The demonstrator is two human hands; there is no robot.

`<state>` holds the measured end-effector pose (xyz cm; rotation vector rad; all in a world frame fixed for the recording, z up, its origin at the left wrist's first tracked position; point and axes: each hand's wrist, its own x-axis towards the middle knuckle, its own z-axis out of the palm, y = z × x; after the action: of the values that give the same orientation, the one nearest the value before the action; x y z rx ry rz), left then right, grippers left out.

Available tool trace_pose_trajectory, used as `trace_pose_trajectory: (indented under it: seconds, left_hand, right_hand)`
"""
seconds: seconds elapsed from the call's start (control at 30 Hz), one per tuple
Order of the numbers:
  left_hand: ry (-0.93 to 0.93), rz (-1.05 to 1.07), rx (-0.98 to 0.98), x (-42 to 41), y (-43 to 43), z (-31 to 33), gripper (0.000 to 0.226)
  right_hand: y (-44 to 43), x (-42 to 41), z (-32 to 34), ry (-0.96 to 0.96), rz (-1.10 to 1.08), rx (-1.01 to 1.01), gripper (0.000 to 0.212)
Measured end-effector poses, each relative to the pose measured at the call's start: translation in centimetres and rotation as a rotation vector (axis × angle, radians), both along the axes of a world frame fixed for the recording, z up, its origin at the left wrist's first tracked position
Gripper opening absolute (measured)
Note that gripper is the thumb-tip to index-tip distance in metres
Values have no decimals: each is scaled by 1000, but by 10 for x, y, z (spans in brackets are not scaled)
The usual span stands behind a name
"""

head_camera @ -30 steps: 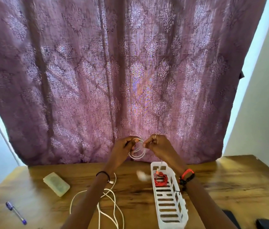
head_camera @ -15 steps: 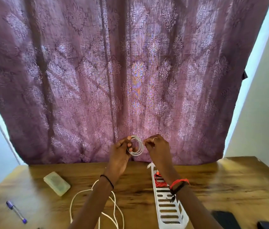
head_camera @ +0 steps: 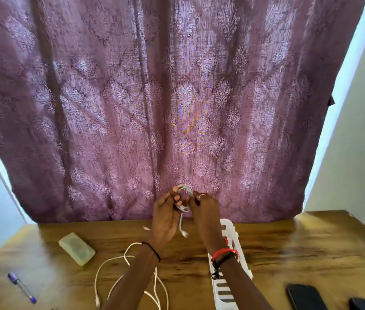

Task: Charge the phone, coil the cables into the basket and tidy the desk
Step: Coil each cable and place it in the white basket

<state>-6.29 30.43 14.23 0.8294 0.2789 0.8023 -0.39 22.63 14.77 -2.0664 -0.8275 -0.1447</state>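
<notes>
Above the far side of the wooden desk, my left hand and my right hand together hold a small coil of white cable. The coil's plug end dangles below the hands. A white slotted basket lies on the desk under my right forearm, with a bit of red cable showing inside it. A second white cable lies loose on the desk under my left forearm. A dark phone rests at the lower right.
A pale green rectangular box sits on the left of the desk, and a purple pen lies near its left edge. Another dark object is at the bottom right corner. A purple patterned curtain hangs behind the desk.
Both hands have kept winding the white cable into a tighter coil, and its free end now hangs short below them. The view has shifted a little, so the phone shows more.
</notes>
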Motion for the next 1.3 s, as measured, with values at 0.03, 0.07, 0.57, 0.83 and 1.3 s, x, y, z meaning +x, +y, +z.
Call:
trace_pose_trajectory:
  seconds: [0.03,0.07,0.57,0.83,1.3]
  left_hand:
    - [-5,-14,-6,-1,1,0,28]
    - [-3,-30,-5,-2,2,-1,26]
    - [612,320,1005,-14,16,2,19]
    - [624,349,1067,-8,15,2,18]
    - [501,26,651,-22,20,16,6]
  right_hand:
    - [-1,1,0,2,7,2,22]
    - [-2,2,1,9,8,24,21]
    - [-10,1,6,491,313,501,33]
    - [-15,16,11,1168,638,796,43]
    - [-25,38,22,369,292,254,17]
